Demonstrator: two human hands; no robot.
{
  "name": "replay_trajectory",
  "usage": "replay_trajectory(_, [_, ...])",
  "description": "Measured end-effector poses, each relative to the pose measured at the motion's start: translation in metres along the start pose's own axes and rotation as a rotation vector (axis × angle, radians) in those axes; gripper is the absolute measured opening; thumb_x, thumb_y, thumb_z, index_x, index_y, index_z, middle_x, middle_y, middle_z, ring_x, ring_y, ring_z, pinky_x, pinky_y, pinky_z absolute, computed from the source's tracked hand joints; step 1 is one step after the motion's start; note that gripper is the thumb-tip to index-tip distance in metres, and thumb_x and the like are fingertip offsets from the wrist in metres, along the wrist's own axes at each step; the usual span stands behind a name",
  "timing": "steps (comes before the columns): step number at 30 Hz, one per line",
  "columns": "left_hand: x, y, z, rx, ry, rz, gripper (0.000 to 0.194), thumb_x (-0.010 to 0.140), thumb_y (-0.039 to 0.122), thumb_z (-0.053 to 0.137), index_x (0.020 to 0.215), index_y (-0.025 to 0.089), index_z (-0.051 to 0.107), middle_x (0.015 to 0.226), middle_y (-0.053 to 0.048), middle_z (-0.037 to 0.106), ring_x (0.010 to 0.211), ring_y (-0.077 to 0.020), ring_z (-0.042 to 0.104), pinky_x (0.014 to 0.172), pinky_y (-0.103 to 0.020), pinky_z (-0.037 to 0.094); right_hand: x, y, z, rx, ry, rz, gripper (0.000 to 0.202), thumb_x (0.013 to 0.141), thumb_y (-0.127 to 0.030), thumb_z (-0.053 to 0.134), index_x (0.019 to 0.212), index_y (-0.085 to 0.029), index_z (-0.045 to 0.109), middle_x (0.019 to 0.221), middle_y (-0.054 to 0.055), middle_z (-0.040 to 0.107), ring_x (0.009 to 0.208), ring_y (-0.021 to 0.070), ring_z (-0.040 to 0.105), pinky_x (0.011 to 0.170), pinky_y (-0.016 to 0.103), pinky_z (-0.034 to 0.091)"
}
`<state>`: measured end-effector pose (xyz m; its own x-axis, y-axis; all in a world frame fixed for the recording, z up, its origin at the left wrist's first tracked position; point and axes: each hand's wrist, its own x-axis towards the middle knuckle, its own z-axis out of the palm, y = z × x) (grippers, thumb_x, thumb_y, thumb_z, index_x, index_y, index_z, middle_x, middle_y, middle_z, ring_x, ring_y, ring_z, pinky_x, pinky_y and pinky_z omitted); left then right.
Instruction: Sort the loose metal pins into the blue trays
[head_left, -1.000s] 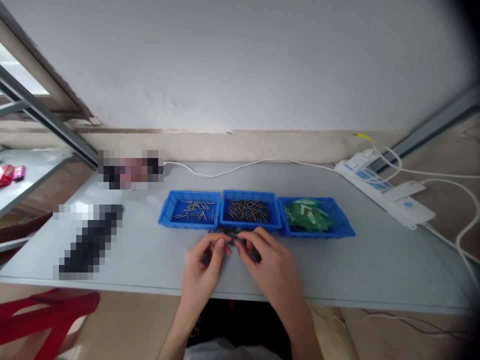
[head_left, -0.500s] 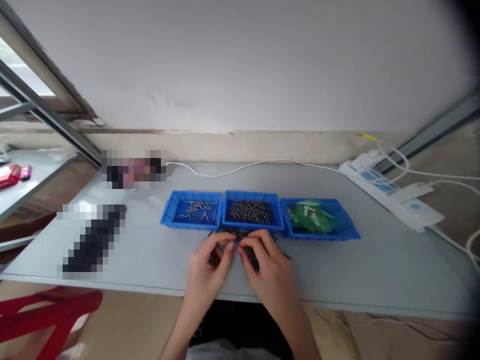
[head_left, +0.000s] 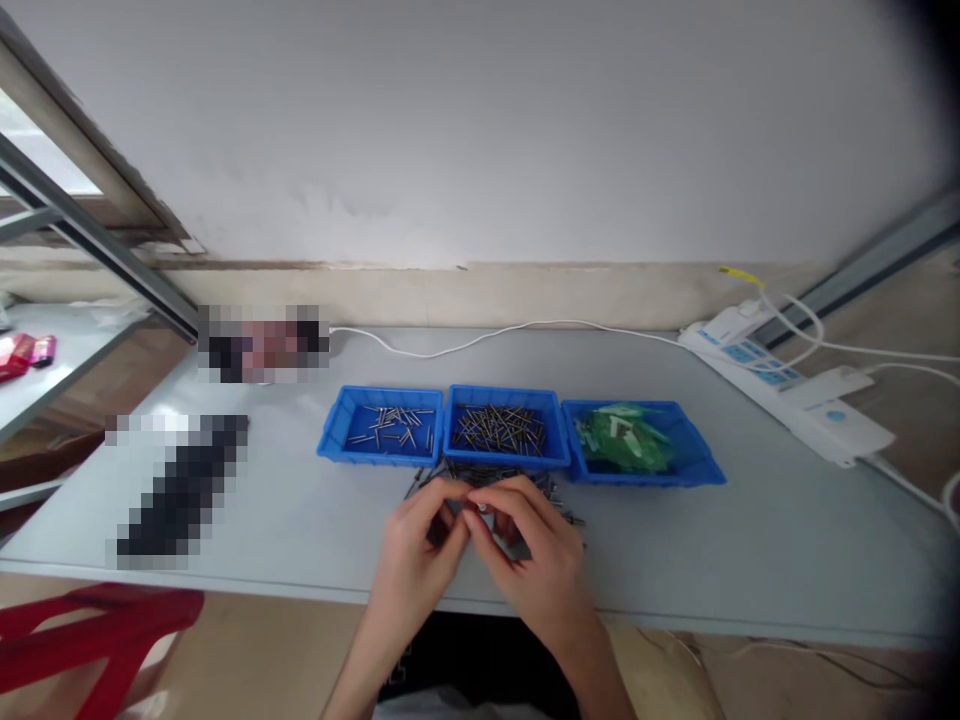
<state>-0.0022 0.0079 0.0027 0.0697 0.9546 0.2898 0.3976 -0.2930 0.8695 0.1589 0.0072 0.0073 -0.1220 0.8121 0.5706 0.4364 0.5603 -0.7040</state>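
My left hand and my right hand meet fingertip to fingertip just above the table. Both are closed in a pinch. A small pale piece with a round end shows at the right fingertips; its kind is too small to tell. Whatever the left fingers hold is hidden. Behind and under the hands lies a loose pile of dark, thin screw-like pieces, partly covered. Beyond it stand three blue bins: the left bin with silver pin-like pieces, the middle bin with dark and brassy ones, the right bin with a green bag.
A white power strip with cables lies at the right. One white cable runs along the back by the wall. Two blurred-out items lie at the left of the grey table. A red stool stands below the left front edge.
The hands have turned slightly and their fingertips have come closer together. A pale round end now shows at the right fingertips. The view has shifted a little.
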Motion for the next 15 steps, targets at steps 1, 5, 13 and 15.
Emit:
replay_trajectory(1, [0.0000, 0.0007, -0.0003, -0.014, 0.002, -0.013, 0.013, 0.097, 0.015, 0.064, 0.100, 0.021, 0.075, 0.075, 0.003, 0.071, 0.062, -0.0113, 0.062, 0.060, -0.019, 0.048, -0.0011, -0.0004, -0.0004, 0.022, -0.007, 0.024, 0.020, 0.104, -0.013, 0.064, 0.120, -0.025, 0.067, 0.094, 0.001, 0.069, 0.072, 0.0131, 0.064, 0.068, 0.025, 0.056])
replay_trajectory(5, [-0.0010, 0.0011, -0.0007, -0.057, 0.016, -0.054, 0.009, 0.099, 0.019, 0.066, 0.097, 0.021, 0.073, 0.072, 0.003, 0.071, 0.057, -0.0100, 0.060, 0.055, -0.018, 0.046, -0.0061, -0.0006, -0.0045, 0.067, -0.042, 0.102, 0.030, 0.104, -0.014, 0.060, 0.132, -0.025, 0.063, 0.097, 0.001, 0.069, 0.073, 0.0131, 0.064, 0.068, 0.026, 0.056])
replay_trajectory(13, [-0.0017, -0.0050, -0.0004, -0.058, -0.016, -0.060, 0.007, 0.100, 0.020, 0.065, 0.097, 0.021, 0.070, 0.076, 0.002, 0.072, 0.061, -0.0107, 0.062, 0.057, -0.018, 0.047, -0.0088, -0.0020, -0.0057, 0.053, -0.088, 0.129, 0.021, 0.106, -0.016, 0.060, 0.124, -0.026, 0.067, 0.094, 0.000, 0.070, 0.072, 0.0132, 0.064, 0.070, 0.027, 0.054])
replay_trajectory(15, [-0.0015, -0.0045, -0.0011, -0.058, -0.025, -0.059, 0.007, 0.099, 0.020, 0.065, 0.096, 0.021, 0.071, 0.075, 0.003, 0.070, 0.062, -0.0107, 0.061, 0.059, -0.018, 0.047, -0.0094, -0.0012, -0.0048, 0.053, -0.090, 0.138, 0.020, 0.106, -0.016, 0.060, 0.123, -0.026, 0.067, 0.093, -0.001, 0.069, 0.073, 0.0133, 0.064, 0.070, 0.027, 0.054])
